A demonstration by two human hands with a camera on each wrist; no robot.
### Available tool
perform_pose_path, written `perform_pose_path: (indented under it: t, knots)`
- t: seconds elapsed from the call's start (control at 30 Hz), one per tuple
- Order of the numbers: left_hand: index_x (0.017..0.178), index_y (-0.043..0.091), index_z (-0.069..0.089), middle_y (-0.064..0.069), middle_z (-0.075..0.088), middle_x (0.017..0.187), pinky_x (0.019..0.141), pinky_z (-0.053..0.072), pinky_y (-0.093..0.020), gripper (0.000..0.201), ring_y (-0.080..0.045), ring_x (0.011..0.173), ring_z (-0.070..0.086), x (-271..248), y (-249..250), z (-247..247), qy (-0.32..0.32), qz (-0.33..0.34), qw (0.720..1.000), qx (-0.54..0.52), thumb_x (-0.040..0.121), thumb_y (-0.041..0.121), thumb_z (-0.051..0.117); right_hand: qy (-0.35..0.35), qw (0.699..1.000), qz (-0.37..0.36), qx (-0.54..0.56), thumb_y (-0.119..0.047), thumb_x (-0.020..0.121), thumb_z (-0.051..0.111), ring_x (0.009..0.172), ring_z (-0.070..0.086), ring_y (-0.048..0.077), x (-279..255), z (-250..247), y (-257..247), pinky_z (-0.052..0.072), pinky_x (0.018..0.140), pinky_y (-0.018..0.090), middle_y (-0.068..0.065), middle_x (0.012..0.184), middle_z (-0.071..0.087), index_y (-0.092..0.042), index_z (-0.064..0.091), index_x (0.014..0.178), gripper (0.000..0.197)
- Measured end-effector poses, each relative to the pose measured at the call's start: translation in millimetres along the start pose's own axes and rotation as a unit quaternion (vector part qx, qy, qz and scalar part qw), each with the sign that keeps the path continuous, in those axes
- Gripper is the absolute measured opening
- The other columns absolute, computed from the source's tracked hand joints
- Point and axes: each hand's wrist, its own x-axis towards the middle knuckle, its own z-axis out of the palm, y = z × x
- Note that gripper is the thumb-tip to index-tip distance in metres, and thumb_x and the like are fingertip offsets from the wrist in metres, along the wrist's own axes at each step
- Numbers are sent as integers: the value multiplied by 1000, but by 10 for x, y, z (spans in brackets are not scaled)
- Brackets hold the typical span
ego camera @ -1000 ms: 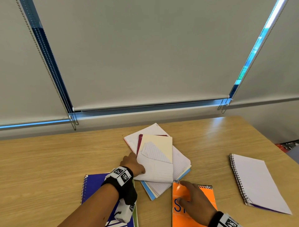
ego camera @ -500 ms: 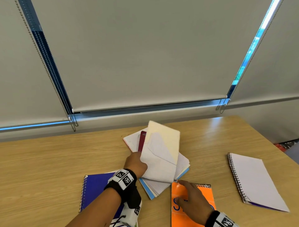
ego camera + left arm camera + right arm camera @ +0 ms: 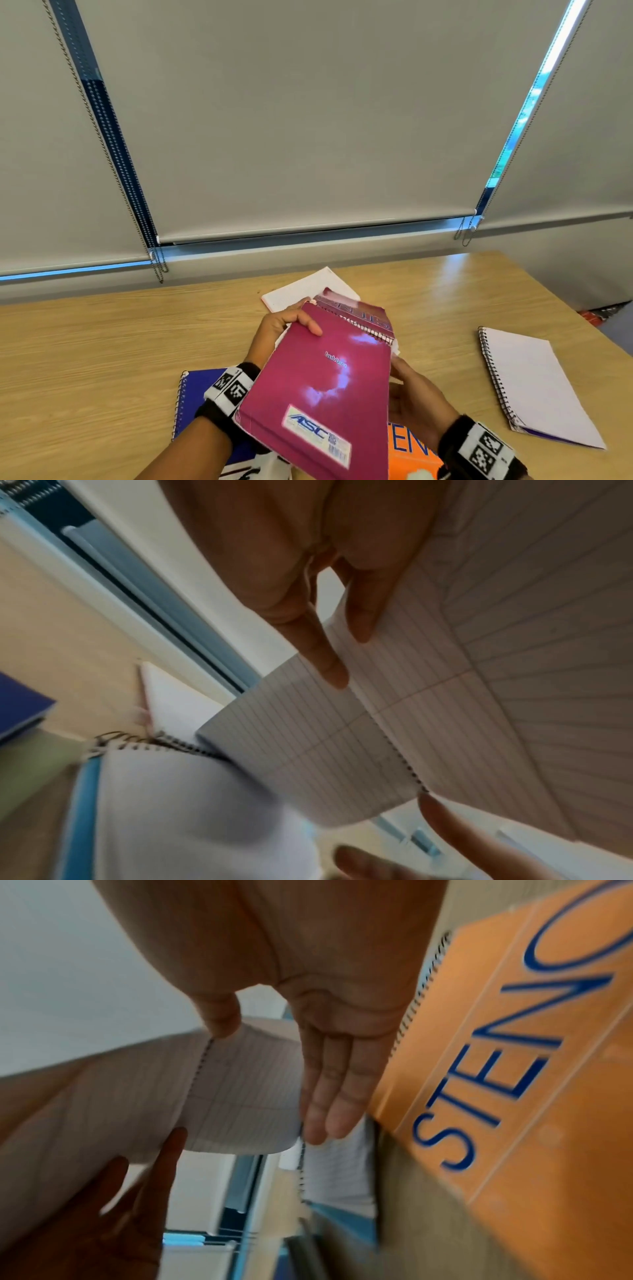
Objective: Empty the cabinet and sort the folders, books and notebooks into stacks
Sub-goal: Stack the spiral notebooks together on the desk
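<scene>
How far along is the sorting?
Barely started. Notebooks lie scattered on the table, no tidy stacks: a white spiral one, blue, orange. The left hand holds up a magenta notebook, right hand alongside. No cabinet is in view.

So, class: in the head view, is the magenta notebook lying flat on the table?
No: the magenta notebook is raised off the table, with the left hand gripping its upper corner.

Office or classroom: wooden desk (image 3: pixel 102 342), grey roller blinds (image 3: pixel 291 120), scattered spiral notebooks (image 3: pixel 534 383).
</scene>
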Motion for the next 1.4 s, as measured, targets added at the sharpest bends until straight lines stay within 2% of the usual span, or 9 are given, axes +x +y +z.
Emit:
perform_pose_path:
  t: [0.2, 0.37, 0.5, 0.6, 0.8, 0.9, 1.07, 1.23, 1.4]
  knots:
    - [59, 15, 76, 2, 51, 141, 95, 51, -39, 32, -19, 123, 57, -241, 215, 177, -7, 43, 999, -10, 75, -10, 63, -78, 983, -75, 146, -25, 55, 83, 42, 56, 16, -245, 200, -341, 47, 42, 23, 6, 54, 60, -5, 63, 69, 31]
    - [66, 6, 75, 8, 55, 137, 95, 49, -20, 37, -8, 120, 59, -399, 382, 204, -31, 57, 998, -4, 84, -19, 55, 31, 965, -210, 157, -27, 96, 43, 42, 64, 10, -425, 55, -760, 49, 38, 18, 4, 63, 70, -12, 69, 103, 30]
    - [90, 5, 73, 3, 63, 127, 84, 51, -21, 29, -9, 116, 61, -392, 403, 238, 13, 43, 998, -42, 85, -15, 52, -31, 968, -245, 47, -18, 73, 69, 55, 68, 20, -488, 62, -747, 56, 51, 27, 14, 75, 72, -7, 70, 89, 19]
    - [117, 24, 61, 5, 64, 116, 89, 47, -27, 37, -6, 101, 61, -372, 351, 215, 68, 71, 993, 57, 84, 6, 66, -69, 956, -284, -31, -37, 52, 91, 70, 71, 27, -536, 6, -721, 58, 62, 32, 22, 89, 72, -6, 73, 88, 51]
    - [109, 33, 66, 22, 59, 109, 98, 37, -24, 42, -3, 111, 50, -384, 434, 360, 26, 161, 925, 344, 71, 18, 56, -92, 908, -370, -172, -13, 86, 64, 72, 67, 17, -787, 279, -652, 56, 64, 29, 10, 86, 74, -11, 75, 87, 11]
    - [80, 23, 66, 9, 64, 84, 79, 46, -30, 25, -12, 87, 57, -358, 448, 401, 92, 141, 941, 293, 66, 10, 50, -116, 855, -407, -300, -32, 91, 61, 75, 61, 7, -886, 356, -595, 49, 67, 27, 1, 82, 70, -20, 74, 90, 17]
    - [63, 21, 55, -3, 56, 109, 87, 39, -11, 47, 3, 104, 52, -341, 560, 298, 159, 115, 973, 124, 76, -23, 46, -44, 851, -470, -231, -45, 88, 60, 70, 69, 15, -1153, 315, -719, 52, 63, 22, 5, 77, 74, -23, 75, 84, 28]
    - [55, 20, 54, -7, 51, 132, 82, 46, -36, 38, -25, 106, 50, -413, 656, 315, 32, 66, 986, -149, 84, -3, 49, -15, 881, -380, -282, -13, 89, 66, 111, 59, 5, -817, 134, -645, 52, 86, 28, -8, 118, 66, -40, 57, 121, 43]
    - [68, 16, 61, -20, 54, 121, 67, 57, -36, 31, -32, 92, 57, -470, 559, 411, -155, 15, 957, -247, 63, 32, 87, -182, 951, -207, -138, -34, 83, 67, 109, 63, 19, -677, 163, -214, 50, 90, 28, 10, 122, 67, -12, 65, 120, 43]
